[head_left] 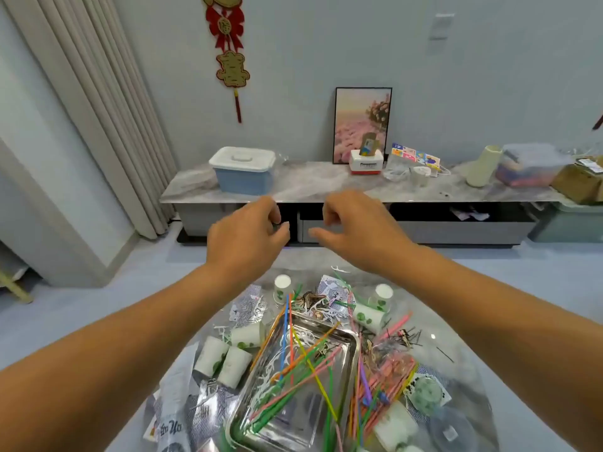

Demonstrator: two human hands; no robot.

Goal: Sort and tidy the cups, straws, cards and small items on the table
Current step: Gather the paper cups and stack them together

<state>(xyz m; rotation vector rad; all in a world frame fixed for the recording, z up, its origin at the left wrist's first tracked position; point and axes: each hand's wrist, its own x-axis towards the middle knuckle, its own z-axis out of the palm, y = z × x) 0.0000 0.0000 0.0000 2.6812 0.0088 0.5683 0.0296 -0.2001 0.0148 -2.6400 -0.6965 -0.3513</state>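
Both arms reach forward over a round table [456, 324]. My left hand [248, 236] and my right hand [355, 228] hover above its far edge, fingers loosely curled, holding nothing. Below them a steel tray [346, 360] holds a tangle of coloured straws [306, 363] and white floss picks. White paper cups with green prints lie around it: three toppled at the left [225, 357], one upside down at the far side [282, 288], two at the right [372, 313]. Playing cards [248, 305] and dark hairpins [404, 337] are scattered about.
A plastic bag [173, 406] lies at the table's near left and a clear lid [452, 429] at the near right. Beyond the table runs a long low cabinet [310, 187] with a blue lidded box [243, 171], a framed picture [363, 125] and other clutter.
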